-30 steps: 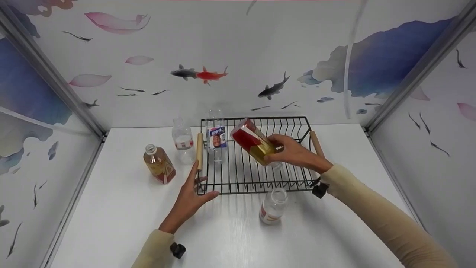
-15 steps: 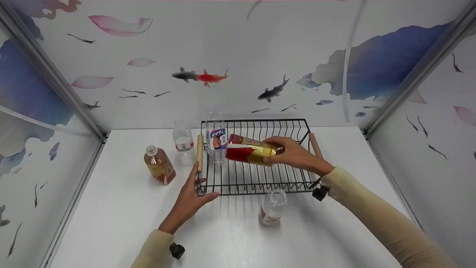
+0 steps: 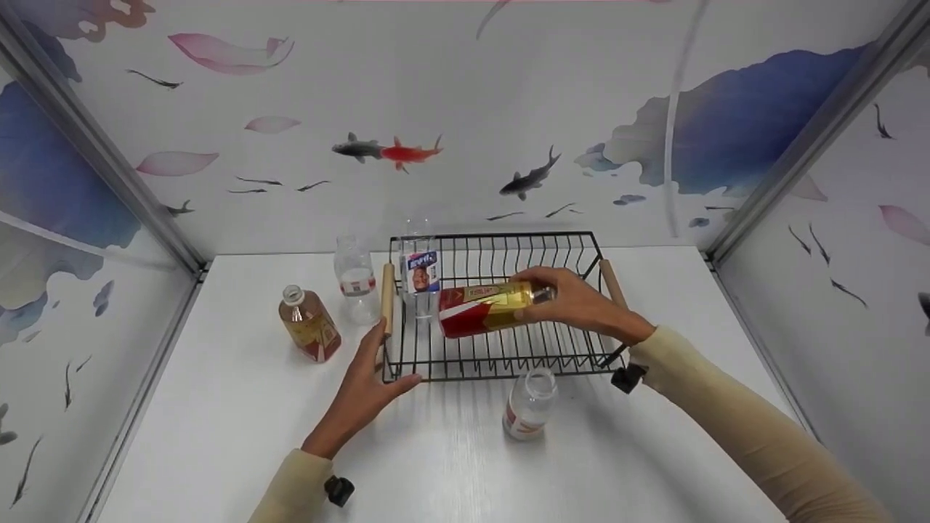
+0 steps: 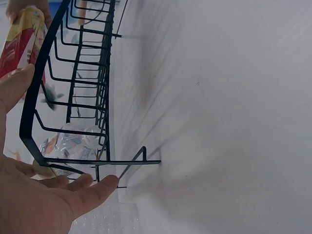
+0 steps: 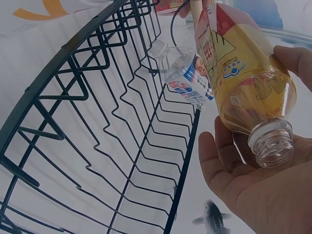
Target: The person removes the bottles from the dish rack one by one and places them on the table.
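My right hand (image 3: 563, 296) grips a red-and-yellow labelled plastic bottle (image 3: 476, 311) near its neck, over the black wire dish rack (image 3: 494, 361). The bottle lies nearly level, its base to the left. In the right wrist view its uncapped mouth (image 5: 273, 146) faces the camera. My left hand (image 3: 360, 396) is at the rack's front left corner, thumb spread from the fingers. Its straight fingers (image 4: 92, 187) reach along the wire corner in the left wrist view. A clear bottle with a blue-and-white label (image 3: 423, 274) stands inside the rack at the left.
Left of the rack stand a clear bottle (image 3: 357, 285) and an uncapped brownish bottle (image 3: 310, 325). A clear wide-mouthed bottle (image 3: 529, 407) stands before the rack's front edge. Wooden handles (image 3: 388, 299) flank the rack. Printed walls enclose the white table (image 3: 436, 465).
The bottle in my right hand has swung from a steep slant to nearly level, its base dropping and coming forward. My left hand stays at the rack corner.
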`<state>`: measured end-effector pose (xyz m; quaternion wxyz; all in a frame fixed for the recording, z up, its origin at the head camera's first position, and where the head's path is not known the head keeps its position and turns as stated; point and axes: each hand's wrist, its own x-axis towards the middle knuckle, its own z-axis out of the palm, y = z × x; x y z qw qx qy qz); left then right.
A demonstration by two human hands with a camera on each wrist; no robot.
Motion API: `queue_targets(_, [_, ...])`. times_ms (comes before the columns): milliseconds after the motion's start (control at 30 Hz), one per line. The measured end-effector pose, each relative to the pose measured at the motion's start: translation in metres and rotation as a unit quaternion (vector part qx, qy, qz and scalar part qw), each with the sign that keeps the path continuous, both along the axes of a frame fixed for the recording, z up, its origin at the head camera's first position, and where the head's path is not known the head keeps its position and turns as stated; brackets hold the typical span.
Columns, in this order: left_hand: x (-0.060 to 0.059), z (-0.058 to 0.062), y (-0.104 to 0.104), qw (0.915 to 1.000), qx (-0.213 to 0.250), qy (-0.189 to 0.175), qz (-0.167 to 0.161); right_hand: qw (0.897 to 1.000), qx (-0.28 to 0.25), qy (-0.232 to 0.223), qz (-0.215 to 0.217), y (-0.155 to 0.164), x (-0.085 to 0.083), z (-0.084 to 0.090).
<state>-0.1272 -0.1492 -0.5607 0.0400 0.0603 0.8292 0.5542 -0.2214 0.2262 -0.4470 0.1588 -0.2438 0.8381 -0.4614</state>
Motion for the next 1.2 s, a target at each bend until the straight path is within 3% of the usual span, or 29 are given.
queue_targets(300, [0.007, 0.017, -0.003, 0.998, -0.056, 0.022, 0.019, 1.0, 0.012, 0.006, 0.001, 0.002, 0.006, 0.003])
queue_targets(600, [0.015, 0.04, 0.0, 0.9931, -0.093, 0.07, -0.016, 1.0, 0.016, 0.013, 0.015, 0.001, 0.016, 0.007])
queue_targets(700, [0.017, 0.048, 0.002, 0.9916, -0.094, 0.083, -0.03, 1.0, 0.014, 0.016, 0.023, 0.0, 0.019, 0.009])
queue_targets(1200, [0.029, 0.078, 0.023, 0.9907, -0.063, 0.079, -0.091, 0.998, 0.03, 0.015, 0.057, -0.01, 0.037, 0.018])
